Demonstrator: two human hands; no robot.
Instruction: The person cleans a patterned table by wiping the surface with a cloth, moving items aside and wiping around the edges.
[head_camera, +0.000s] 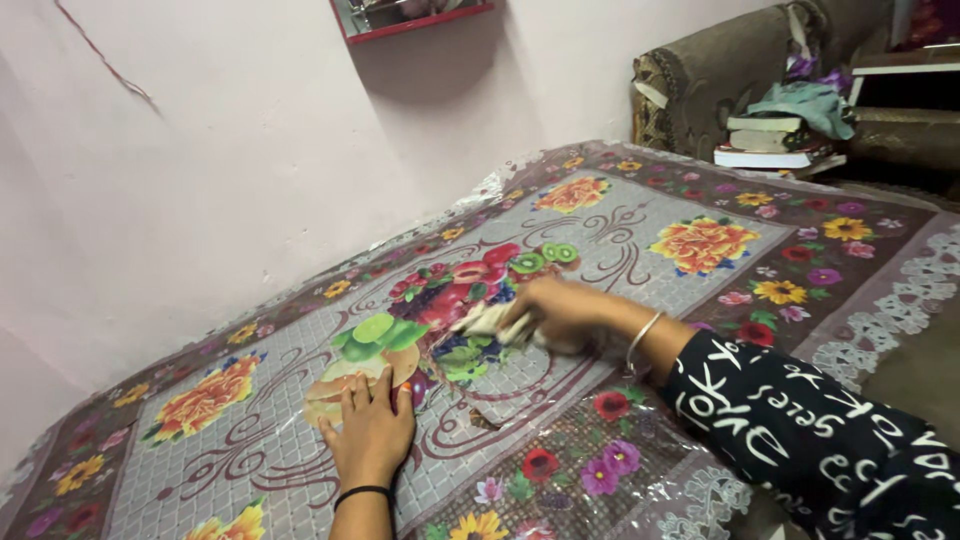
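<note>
Plastic, clear and glossy, covers the flowered table cover we are leaning over, and our two hands work near its middle, where the fruit picture is printed. Our right hand is closed around a pale, crumpled cloth, fingers curled over it and pressing it onto the sheet; the hand is blurred, so we cannot tell how tightly it grips. The cloth pokes out toward our left, its longer side lying roughly across the table from the wrist toward the wall.

Our left hand lies flat and spread, palm down, holding nothing, just on the near side of the printed green and orange fruit. The cloth sits well to the right of it and farther from us, so the right hand is plainly the one on it, while the left only pins the cover. Between the two hands the plastic shows a wrinkled, torn-looking patch. A silver bangle circles our right wrist; a black band circles the left. Books are stacked at the far corner.
</note>
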